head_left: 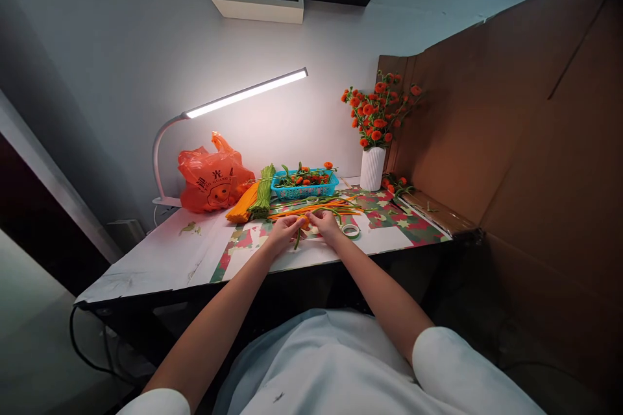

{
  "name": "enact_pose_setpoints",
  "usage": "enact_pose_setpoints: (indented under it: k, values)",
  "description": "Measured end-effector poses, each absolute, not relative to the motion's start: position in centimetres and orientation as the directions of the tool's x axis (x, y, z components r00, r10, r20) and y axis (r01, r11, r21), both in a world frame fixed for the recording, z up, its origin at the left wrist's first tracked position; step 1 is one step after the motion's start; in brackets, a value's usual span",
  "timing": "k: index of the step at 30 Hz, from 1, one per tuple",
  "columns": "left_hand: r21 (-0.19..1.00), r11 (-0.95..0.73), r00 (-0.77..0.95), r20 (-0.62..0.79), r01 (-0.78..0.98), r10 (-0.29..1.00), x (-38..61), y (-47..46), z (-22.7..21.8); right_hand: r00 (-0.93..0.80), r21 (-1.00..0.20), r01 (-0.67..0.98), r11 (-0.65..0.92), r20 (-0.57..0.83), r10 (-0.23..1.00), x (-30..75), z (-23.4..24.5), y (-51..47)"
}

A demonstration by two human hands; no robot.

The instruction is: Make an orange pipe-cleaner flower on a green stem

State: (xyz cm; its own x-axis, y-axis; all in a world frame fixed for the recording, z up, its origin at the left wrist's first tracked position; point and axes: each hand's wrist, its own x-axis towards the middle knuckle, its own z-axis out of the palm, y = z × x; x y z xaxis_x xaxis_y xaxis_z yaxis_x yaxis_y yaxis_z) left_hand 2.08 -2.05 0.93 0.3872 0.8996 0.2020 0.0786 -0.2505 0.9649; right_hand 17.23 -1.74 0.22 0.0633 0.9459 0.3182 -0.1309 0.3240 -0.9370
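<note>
My left hand and my right hand meet over the middle of the table, fingers pinched together on a small orange flower with a green stem that hangs down between them. Loose green and orange pipe cleaners lie just behind my hands. A roll of tape sits right of my right hand. A blue basket holding orange flowers stands farther back.
An orange plastic bag, bundles of orange and green pipe cleaners, a lit white desk lamp and a white vase of orange flowers line the back. A brown cardboard wall closes the right side.
</note>
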Motion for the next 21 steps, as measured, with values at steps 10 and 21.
enact_pose_setpoints:
  k: [10, 21]
  values:
    - [0.929, -0.358, 0.421, 0.288, 0.094, 0.860, 2.3, -2.2, 1.5, 0.148, -0.933, -0.079, 0.350, 0.337, 0.930, 17.4, 0.4, -1.9]
    - [0.899, -0.402, 0.525, 0.261, 0.174, 0.810, 2.5, -2.9, 1.9, 0.076, -0.927, -0.045, 0.372, 0.368, 0.927, 17.0, 0.9, -2.3]
